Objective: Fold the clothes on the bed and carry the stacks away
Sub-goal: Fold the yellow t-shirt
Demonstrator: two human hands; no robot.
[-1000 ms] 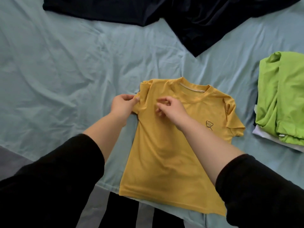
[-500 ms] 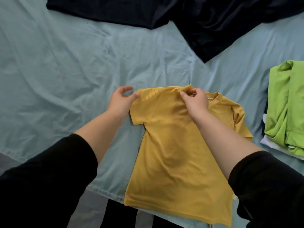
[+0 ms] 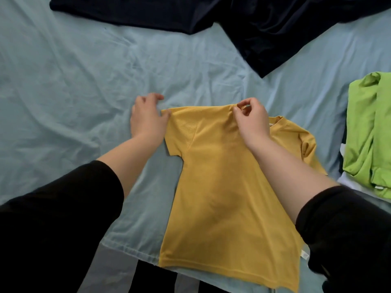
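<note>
Matt, finely ribbed yellow cloth shirt (image 3: 222, 187) lies on a creased, smooth pale-blue cotton-like bedsheet (image 3: 74, 92)

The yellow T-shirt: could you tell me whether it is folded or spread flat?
Partly folded. One side of the yellow T-shirt lies doubled over, covering half the collar; the right hand pinches that flap's top edge.

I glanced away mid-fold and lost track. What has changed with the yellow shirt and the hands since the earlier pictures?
The right hand, pinching the yellow shirt, drew its folded side rightward, partly over the collar. The left hand released the sleeve; only its thumb touches it now. The green stack and dark garment stayed put.
</note>
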